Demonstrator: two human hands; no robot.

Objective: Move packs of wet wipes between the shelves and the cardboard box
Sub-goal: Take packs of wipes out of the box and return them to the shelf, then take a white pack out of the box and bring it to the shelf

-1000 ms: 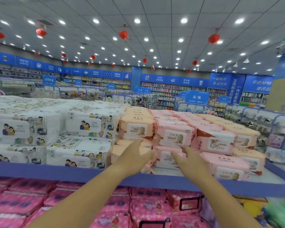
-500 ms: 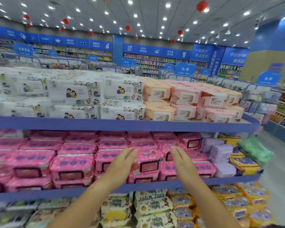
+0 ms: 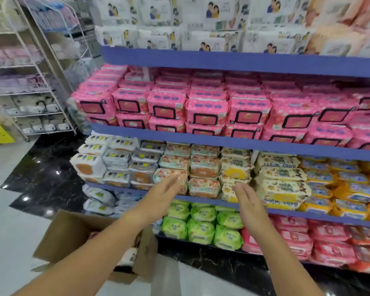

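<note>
My cardboard box sits open at the lower left of the frame, flaps up, on the pale floor and partly under my left forearm. Above it, my left hand and right hand are both empty. Their fingers are straight, the palms face each other, and they are spread apart in front of the third tier. Between them lies an orange-and-teal pack of wet wipes at the front of its stack, just above the blue shelf edge. I can't tell whether my left fingertips touch the pack beside it.

I'd expect these packs to be soft, slick film with some damp weight. Squeezing one from both short ends with flat palms seems safest, since a pinch might slip or drag neighbours down.

Below sit green packs, and above them pink packs are crowded tight. Farther off, dark glossy tiles run to a white wire rack at the upper left.
</note>
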